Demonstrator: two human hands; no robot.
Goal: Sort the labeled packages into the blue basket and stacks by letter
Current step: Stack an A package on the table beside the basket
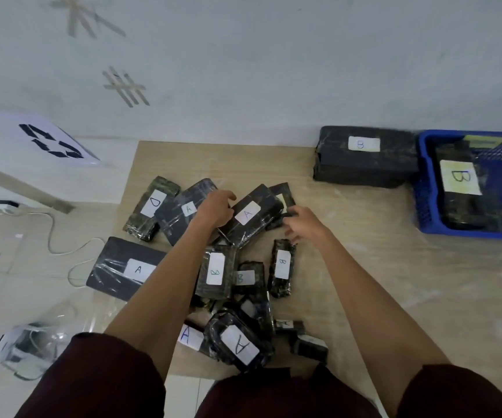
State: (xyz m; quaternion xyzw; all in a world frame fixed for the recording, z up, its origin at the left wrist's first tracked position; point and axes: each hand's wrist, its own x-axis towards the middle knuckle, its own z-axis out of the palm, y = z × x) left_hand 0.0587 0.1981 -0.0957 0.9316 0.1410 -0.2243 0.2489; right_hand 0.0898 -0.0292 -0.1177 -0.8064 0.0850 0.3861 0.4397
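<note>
Several black wrapped packages with white letter labels lie heaped on a wooden board (pixel 364 242). My left hand (pixel 215 206) grips the left edge of a large package marked A (pixel 251 217) in the middle of the heap. At that package's right end is my right hand (pixel 302 221), fingers curled loosely, touching a smaller package (pixel 282 196) tucked behind it. A stack of big packages marked B (pixel 364 155) stands at the back right. Right of it, the blue basket (pixel 424 188) holds a package marked B (pixel 460 188).
Around my hands lie a package marked D (pixel 151 205), flat A packages (pixel 129 268), small B packages (pixel 282 267) and, near my knees, more A packages (pixel 237 342). A white cable (pixel 52 236) and a plastic bag (pixel 29 345) lie on the floor at left. A wall stands behind.
</note>
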